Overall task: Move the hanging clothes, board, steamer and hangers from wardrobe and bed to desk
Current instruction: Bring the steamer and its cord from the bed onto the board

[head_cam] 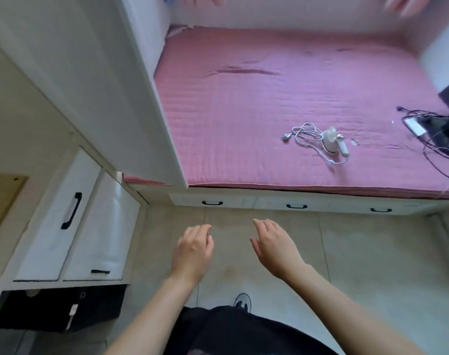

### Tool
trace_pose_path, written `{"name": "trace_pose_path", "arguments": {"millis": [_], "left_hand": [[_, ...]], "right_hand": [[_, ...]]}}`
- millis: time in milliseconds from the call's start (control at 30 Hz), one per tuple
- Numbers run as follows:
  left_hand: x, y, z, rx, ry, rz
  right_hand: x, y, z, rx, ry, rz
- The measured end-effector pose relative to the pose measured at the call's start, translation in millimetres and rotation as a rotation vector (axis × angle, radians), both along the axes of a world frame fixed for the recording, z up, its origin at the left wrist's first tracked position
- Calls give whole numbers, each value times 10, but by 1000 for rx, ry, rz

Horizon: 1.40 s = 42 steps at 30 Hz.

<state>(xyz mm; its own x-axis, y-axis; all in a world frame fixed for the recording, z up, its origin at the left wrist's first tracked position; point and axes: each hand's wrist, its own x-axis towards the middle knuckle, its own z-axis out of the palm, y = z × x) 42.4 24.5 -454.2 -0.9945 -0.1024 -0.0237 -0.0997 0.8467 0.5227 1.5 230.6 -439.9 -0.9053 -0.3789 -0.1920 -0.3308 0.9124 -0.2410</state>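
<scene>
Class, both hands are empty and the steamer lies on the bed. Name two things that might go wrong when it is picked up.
1. The steamer has its white cord lying loose in coils; it may trail or snag when lifted.
2. Black cables and a phone lie close by on the bed; a careless reach might drag them along.

We see both of our forearms bare from the lower edge of the view up to the wrists, with no sleeve showing on either one. Our left hand and right hand are bare too: we can make out no ring, watch, bracelet or glove, and the fingers look plain, with no nail colour that we can tell. Below and between the arms we see our dark, black clothing, a loose soft fabric; whether it is a top or trousers we cannot tell
</scene>
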Motion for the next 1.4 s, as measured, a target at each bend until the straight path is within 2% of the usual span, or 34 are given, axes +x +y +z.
{"name": "trace_pose_path", "arguments": {"millis": [233,567,967,1167,1400], "left_hand": [[-506,772,-38,-5,-21,-164],[-1594,1327,-97,-30,-81,-278],[-3568,1661,-203,-91,-131,-423],[-4329,1944,-262,-77,-188,-403],[-4951,2349,-458,-96,-297,-324]], "right_hand": [[-172,858,-66,-9,-61,-188],[-951,1463,-184,-52,-99,-395],[-2582,1878,-232,-50,-107,-468],[-3220,2172,-327,-1,-139,-456],[-4003,2635,-495,32,-138,-347]]}}
